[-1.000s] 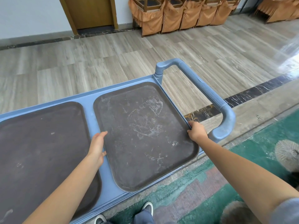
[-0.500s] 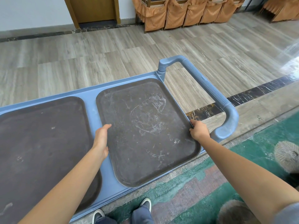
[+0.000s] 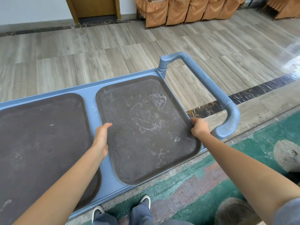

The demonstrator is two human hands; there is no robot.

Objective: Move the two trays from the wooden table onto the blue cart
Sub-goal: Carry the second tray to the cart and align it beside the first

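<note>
- Two trays are laid side by side on top of the cart [image 3: 90, 101], with a strip of the cart's top left showing between them.
- The left tray [image 3: 42, 143] is cut off by the frame's left edge; the right tray [image 3: 146, 127] is set at the handle end.
- The cart handle [image 3: 209, 85] is found along the right end, just beside the right tray.
- The left hand [image 3: 101, 140] is placed on the right tray's left rim, the right hand [image 3: 199, 127] on its right rim, next to the handle's near post.
- A carpet [image 3: 211, 176] is spread on the near side of the cart, where two shoes [image 3: 144, 202] are planted.
- Covered chairs [image 3: 178, 12] are lined up far behind, with a door [image 3: 94, 7] to their left.
</note>
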